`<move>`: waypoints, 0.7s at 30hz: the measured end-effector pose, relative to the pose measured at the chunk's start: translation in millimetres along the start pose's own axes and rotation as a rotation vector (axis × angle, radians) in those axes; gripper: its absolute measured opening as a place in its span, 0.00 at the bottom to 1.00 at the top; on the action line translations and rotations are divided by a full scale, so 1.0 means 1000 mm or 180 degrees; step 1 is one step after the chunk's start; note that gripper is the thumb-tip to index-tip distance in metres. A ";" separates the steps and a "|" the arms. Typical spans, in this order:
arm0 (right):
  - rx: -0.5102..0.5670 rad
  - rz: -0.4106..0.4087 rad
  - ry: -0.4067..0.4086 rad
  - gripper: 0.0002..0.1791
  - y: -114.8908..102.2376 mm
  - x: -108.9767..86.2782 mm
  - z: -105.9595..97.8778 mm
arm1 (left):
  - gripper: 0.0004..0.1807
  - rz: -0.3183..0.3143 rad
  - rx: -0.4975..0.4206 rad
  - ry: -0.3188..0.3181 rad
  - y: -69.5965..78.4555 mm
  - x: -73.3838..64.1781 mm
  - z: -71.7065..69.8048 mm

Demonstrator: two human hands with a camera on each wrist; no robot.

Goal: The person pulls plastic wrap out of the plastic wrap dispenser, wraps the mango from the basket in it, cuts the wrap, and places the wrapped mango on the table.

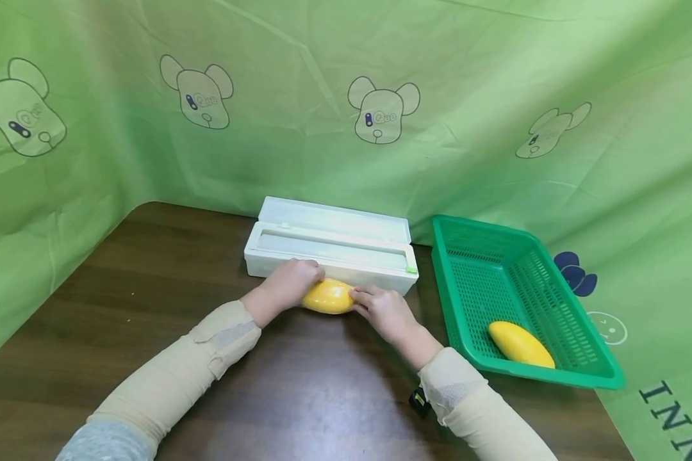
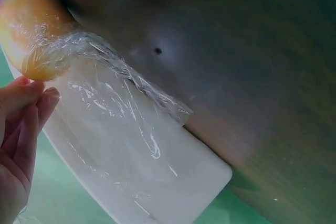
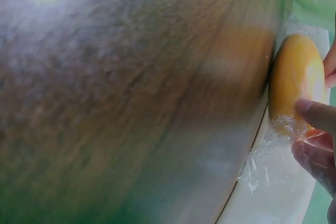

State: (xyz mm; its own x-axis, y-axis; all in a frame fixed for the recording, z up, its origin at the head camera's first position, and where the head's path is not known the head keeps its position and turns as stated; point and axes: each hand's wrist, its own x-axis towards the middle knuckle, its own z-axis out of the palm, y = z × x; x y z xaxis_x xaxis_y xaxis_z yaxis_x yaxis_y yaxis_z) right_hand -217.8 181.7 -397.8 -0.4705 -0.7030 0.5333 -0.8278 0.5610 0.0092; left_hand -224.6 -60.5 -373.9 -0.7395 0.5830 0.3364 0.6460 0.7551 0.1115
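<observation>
Green cloth [image 1: 300, 153] backs the worktop [image 1: 207, 384]. Just before the white box [image 1: 331, 264], my right grip [image 1: 383, 310] pinches one end of the yellow fruit [image 1: 329, 297]; my left grip [image 1: 291, 282] seemingly pinches the other. I'd tuck the film [image 2: 113, 64] snugly, pressing lightly.

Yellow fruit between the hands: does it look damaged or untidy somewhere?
I see no damage on the yellow fruit, but its clear film looks untidy: in the left wrist view, a crumpled tail sticks out from it.
</observation>
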 end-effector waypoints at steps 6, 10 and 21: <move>0.0114 -0.0011 0.0102 0.17 0.001 -0.001 0.001 | 0.12 -0.0137 -0.0139 -0.0067 0.002 0.003 -0.001; 0.0108 -0.0003 0.0079 0.15 0.000 -0.002 0.003 | 0.12 -0.0255 -0.0225 -0.0148 0.002 0.002 -0.001; 0.0373 0.0390 -0.0014 0.11 -0.001 0.000 0.001 | 0.10 -0.0571 -0.0552 -0.0259 0.000 0.005 -0.001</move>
State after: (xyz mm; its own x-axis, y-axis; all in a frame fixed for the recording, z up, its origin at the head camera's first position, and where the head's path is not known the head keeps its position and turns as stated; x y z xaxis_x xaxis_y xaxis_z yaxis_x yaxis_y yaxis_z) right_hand -217.0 180.4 -398.1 -0.5712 -0.6346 0.5207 -0.7940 0.5880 -0.1544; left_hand -228.7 -58.0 -371.7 -0.8535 0.4719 0.2211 0.5206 0.7901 0.3235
